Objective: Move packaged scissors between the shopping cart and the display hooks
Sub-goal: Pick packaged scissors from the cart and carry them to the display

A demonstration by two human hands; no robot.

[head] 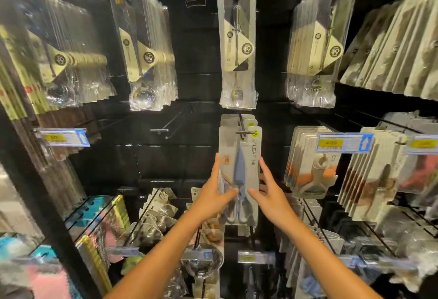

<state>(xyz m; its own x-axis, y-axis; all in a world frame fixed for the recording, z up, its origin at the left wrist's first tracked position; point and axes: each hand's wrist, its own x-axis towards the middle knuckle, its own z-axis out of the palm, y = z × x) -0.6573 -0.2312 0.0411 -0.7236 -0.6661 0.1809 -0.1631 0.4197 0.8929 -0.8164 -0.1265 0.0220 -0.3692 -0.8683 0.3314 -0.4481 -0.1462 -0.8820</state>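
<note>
Both hands steady the front scissors pack (239, 175) at its hook (242, 128): the left hand (213, 194) pinches the left edge, thumb across the front, while the right hand (269, 193) pinches the right edge, fingers behind. Holding both sides probably keeps the card's hole square to the prong (more packs hang behind). The cart is not in view.

A dark display wall (184, 85) carries rows of hanging goods. Along the top hang clear packs of spoons (144, 50) and a single packaged utensil (237, 45), with more packs to the right (315, 45). A bare hook (163, 128) juts out at mid-left. Blue price tags with yellow labels (343, 143) sit on hook ends. Lower left, blue and pink packets (99, 206) hang in rows.
</note>
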